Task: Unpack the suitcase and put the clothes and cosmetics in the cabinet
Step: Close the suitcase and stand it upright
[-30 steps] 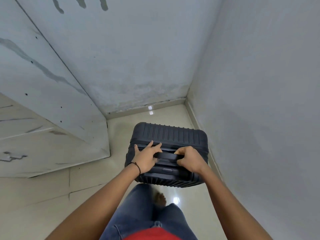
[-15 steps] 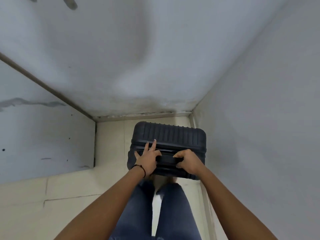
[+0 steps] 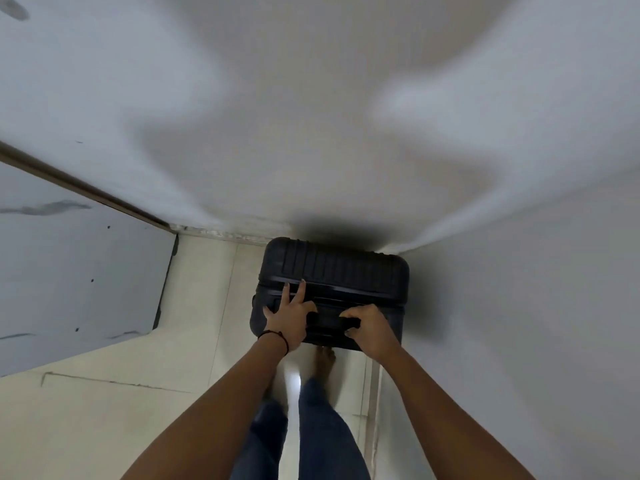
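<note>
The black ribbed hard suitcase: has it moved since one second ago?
Yes. The black ribbed hard suitcase has gone forward, closing the floor gap to the far wall's base.

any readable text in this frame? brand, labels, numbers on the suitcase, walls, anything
None readable.
suitcase: plain dark ribbed shell, no logo, tag or number visible.
handle: partly covered by the left hand, resting flat, and the right hand, which grips it; no print on the exposed part.
wall: blurred, only shadows, no writing.
grey panel: dark specks and smears, no writing.
</note>
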